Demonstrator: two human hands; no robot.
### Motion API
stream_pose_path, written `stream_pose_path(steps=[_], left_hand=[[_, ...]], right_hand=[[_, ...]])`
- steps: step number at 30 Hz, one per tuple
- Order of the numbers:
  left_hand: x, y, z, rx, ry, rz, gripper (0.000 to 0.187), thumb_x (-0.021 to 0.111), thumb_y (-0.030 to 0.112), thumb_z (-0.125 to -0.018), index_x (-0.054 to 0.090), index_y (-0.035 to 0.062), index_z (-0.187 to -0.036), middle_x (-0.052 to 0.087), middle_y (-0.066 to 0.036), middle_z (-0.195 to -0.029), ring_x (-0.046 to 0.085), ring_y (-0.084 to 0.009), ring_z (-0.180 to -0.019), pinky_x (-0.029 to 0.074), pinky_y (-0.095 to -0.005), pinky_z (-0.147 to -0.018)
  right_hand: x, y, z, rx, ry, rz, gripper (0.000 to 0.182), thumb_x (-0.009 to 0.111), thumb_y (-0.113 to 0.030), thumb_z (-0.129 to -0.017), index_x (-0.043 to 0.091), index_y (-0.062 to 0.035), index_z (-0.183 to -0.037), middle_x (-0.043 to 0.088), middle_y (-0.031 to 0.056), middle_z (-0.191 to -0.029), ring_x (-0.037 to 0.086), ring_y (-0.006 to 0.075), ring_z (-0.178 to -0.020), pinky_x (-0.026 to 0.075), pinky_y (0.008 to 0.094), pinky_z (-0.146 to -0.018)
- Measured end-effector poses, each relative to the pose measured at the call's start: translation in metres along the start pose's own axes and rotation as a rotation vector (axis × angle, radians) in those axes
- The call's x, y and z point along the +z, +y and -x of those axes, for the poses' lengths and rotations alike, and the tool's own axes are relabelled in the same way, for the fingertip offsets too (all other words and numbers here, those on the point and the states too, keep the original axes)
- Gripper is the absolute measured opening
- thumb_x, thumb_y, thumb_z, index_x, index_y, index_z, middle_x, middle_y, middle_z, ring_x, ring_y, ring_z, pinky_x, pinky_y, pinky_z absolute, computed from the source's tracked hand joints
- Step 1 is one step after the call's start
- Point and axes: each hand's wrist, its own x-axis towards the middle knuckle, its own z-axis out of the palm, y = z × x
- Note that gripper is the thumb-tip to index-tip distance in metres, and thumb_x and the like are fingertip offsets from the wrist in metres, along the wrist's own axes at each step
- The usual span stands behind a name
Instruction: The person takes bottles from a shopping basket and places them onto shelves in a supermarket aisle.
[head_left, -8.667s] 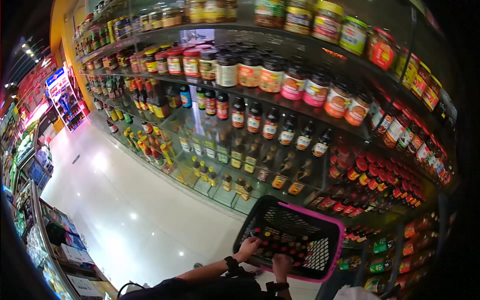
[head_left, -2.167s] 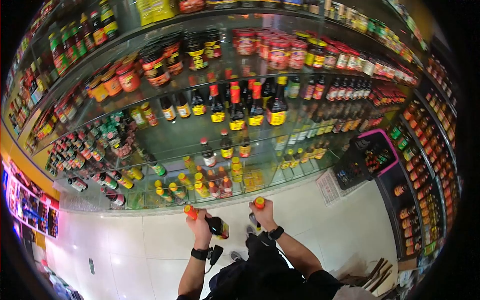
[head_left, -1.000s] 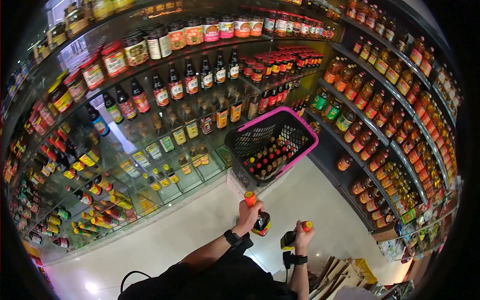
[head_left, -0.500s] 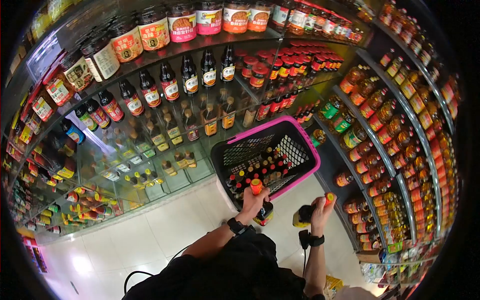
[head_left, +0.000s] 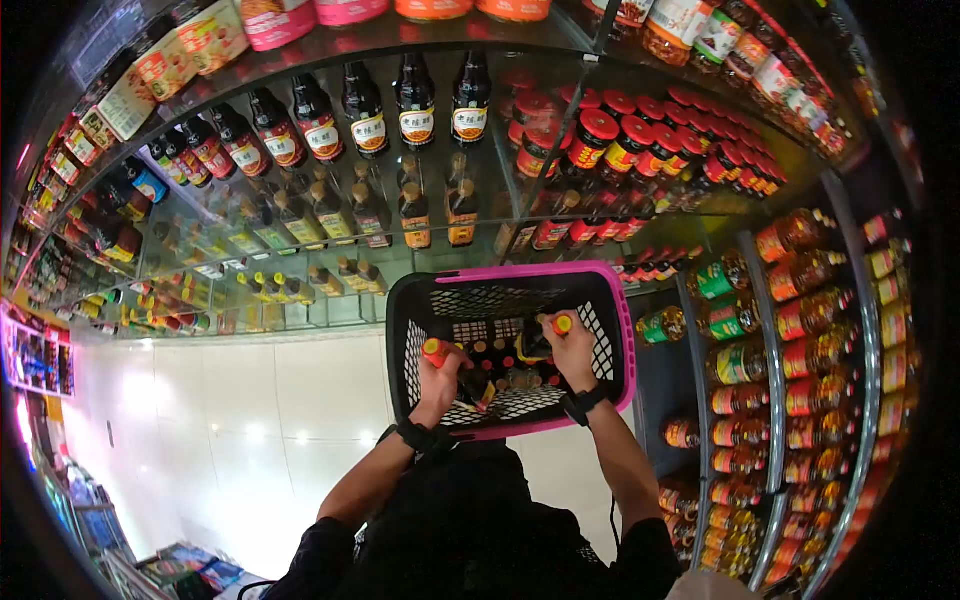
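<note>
A black basket with a pink rim [head_left: 628,350] stands in front of me, several dark bottles [head_left: 515,378] inside it. Over its left part, my left hand [head_left: 440,380] is wrapped round the neck of a dark bottle [head_left: 475,390] with an orange-red cap, the bottle's base slanting inward. My right hand [head_left: 573,352] grips another dark bottle [head_left: 532,343] with an orange-red cap, at the basket's right part. Both held bottles are tilted. Whether they touch the bottles below, I cannot tell.
Glass shelves [head_left: 330,255] of sauce bottles and jars run along the front and left. On the right, curved metal-edged shelves [head_left: 770,370] hold oil bottles. Pale tiled floor [head_left: 260,400] lies left of the basket. A magazine-like stack [head_left: 190,565] is at the lower left.
The view has shifted, and the basket now sits directly before me. My right hand has moved from outside the basket to over it with its bottle. My left hand still holds its bottle.
</note>
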Motion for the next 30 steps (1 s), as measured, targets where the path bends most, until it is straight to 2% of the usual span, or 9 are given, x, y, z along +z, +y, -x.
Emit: stream_pose_path(steps=[1, 5, 7, 11, 14, 20, 21, 23, 30], left_hand=[[0.010, -0.006, -0.007, -0.003, 0.025, -0.006, 0.012, 0.049, 0.006, -0.074, 0.054, 0.0000, -0.065, 0.058, -0.006, -0.063, 0.054, -0.0134, -0.062, 0.041, -0.0246, -0.059], [0.033, -0.039, -0.038, 0.035, 0.138, -0.156, 0.008, 0.050, 0.006, -0.078, 0.054, 0.0005, -0.074, 0.059, -0.006, -0.072, 0.054, -0.0126, -0.070, 0.042, -0.0248, -0.066], [0.048, -0.055, -0.056, -0.010, 0.217, 0.022, 0.006, 0.053, 0.007, -0.079, 0.054, 0.0008, -0.078, 0.058, -0.004, -0.078, 0.054, -0.0122, -0.072, 0.042, -0.0253, -0.068], [0.049, -0.084, -0.090, -0.136, 0.167, -0.030, 0.010, 0.056, 0.012, -0.082, 0.055, 0.0022, -0.086, 0.056, 0.000, -0.082, 0.050, -0.0083, -0.076, 0.041, -0.0225, -0.071], [0.045, -0.105, -0.110, -0.118, 0.157, -0.129, 0.017, 0.059, 0.019, -0.083, 0.055, 0.0027, -0.085, 0.056, 0.000, -0.081, 0.048, -0.0069, -0.075, 0.040, -0.0220, -0.068], [0.037, -0.140, -0.140, -0.144, 0.272, -0.327, 0.025, 0.058, 0.028, -0.083, 0.055, 0.0027, -0.083, 0.056, -0.001, -0.074, 0.049, -0.0091, -0.071, 0.041, -0.0234, -0.067], [0.036, -0.145, -0.145, -0.141, 0.304, -0.386, 0.027, 0.057, 0.029, -0.084, 0.055, 0.0027, -0.082, 0.056, -0.001, -0.073, 0.049, -0.0099, -0.069, 0.041, -0.0239, -0.067], [0.030, -0.158, -0.155, -0.138, 0.284, -0.369, 0.028, 0.057, 0.030, -0.084, 0.055, 0.0025, -0.083, 0.056, -0.002, -0.073, 0.049, -0.0107, -0.069, 0.041, -0.0242, -0.067], [0.019, -0.183, -0.169, -0.137, 0.276, -0.346, 0.028, 0.056, 0.030, -0.084, 0.054, 0.0024, -0.091, 0.055, -0.003, -0.078, 0.049, -0.0114, -0.075, 0.040, -0.0247, -0.072]], right_hand=[[0.006, 0.017, -0.012, -0.092, -0.012, 0.014, 0.026, 0.063, -0.024, -0.078, 0.052, -0.0022, -0.085, 0.058, 0.0121, -0.067, 0.057, 0.0250, -0.058, 0.045, 0.0324, -0.052], [0.034, 0.082, -0.048, -0.124, -0.206, 0.044, 0.026, 0.062, -0.025, -0.079, 0.052, -0.0025, -0.087, 0.058, 0.0117, -0.067, 0.058, 0.0236, -0.056, 0.046, 0.0327, -0.049], [0.054, 0.107, -0.061, -0.176, -0.324, 0.060, 0.026, 0.061, -0.025, -0.081, 0.051, -0.0026, -0.089, 0.058, 0.0118, -0.065, 0.057, 0.0233, -0.055, 0.047, 0.0336, -0.047], [0.090, 0.149, -0.074, -0.139, -0.401, 0.041, 0.028, 0.059, -0.027, -0.081, 0.049, -0.0021, -0.089, 0.057, 0.0127, -0.065, 0.056, 0.0241, -0.053, 0.047, 0.0351, -0.046], [0.112, 0.170, -0.081, -0.094, -0.525, 0.124, 0.030, 0.060, -0.027, -0.081, 0.050, -0.0006, -0.093, 0.057, 0.0129, -0.064, 0.055, 0.0250, -0.053, 0.047, 0.0353, -0.046], [0.155, 0.235, -0.071, -0.207, -0.515, 0.203, 0.039, 0.057, -0.029, -0.082, 0.049, 0.0026, -0.103, 0.055, 0.0124, -0.061, 0.053, 0.0247, -0.049, 0.046, 0.0375, -0.047], [0.155, 0.234, -0.073, -0.201, -0.512, 0.200, 0.039, 0.057, -0.029, -0.082, 0.049, 0.0026, -0.103, 0.055, 0.0124, -0.061, 0.053, 0.0247, -0.049, 0.046, 0.0375, -0.047], [0.155, 0.224, -0.080, 0.050, -0.637, 0.256, 0.030, 0.065, -0.022, -0.073, 0.052, -0.0005, -0.090, 0.060, 0.0189, -0.075, 0.058, 0.0343, -0.072, 0.046, 0.0400, -0.061], [0.187, 0.263, -0.081, 0.184, -0.598, 0.169, 0.033, 0.066, -0.023, -0.071, 0.052, -0.0002, -0.090, 0.059, 0.0195, -0.077, 0.057, 0.0350, -0.076, 0.046, 0.0413, -0.065]])
